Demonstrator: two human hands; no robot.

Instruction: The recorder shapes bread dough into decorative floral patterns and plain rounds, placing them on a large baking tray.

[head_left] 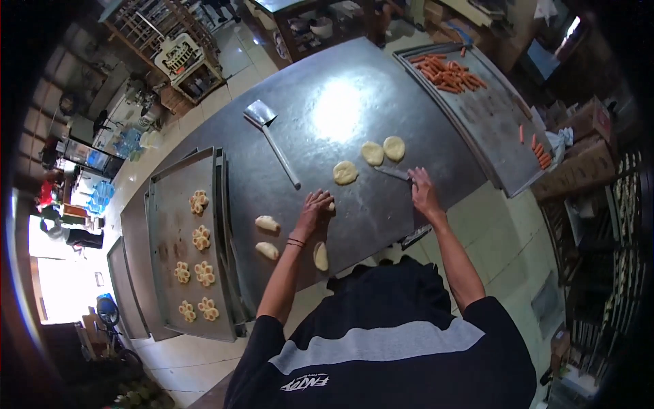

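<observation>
fingers of my left hand (315, 206) press down, curled over a small dough piece (331, 205) on the dark steel table (327, 75); my right hand (424, 193) grips a knife (394, 173) near three flattened dough rounds (372, 153). dough looks soft, light, easily deformed: lift from the edges. rolled pieces (267, 223) lie left; a baking tray (170, 320) of flower-shaped pieces (201, 237), a scraper (271, 136) and a sausage tray (490, 129) surround.

Dim room; overhead glare on the steel worktop (338, 109), daylight blown out at left, dark, bent fisheye edges.
</observation>
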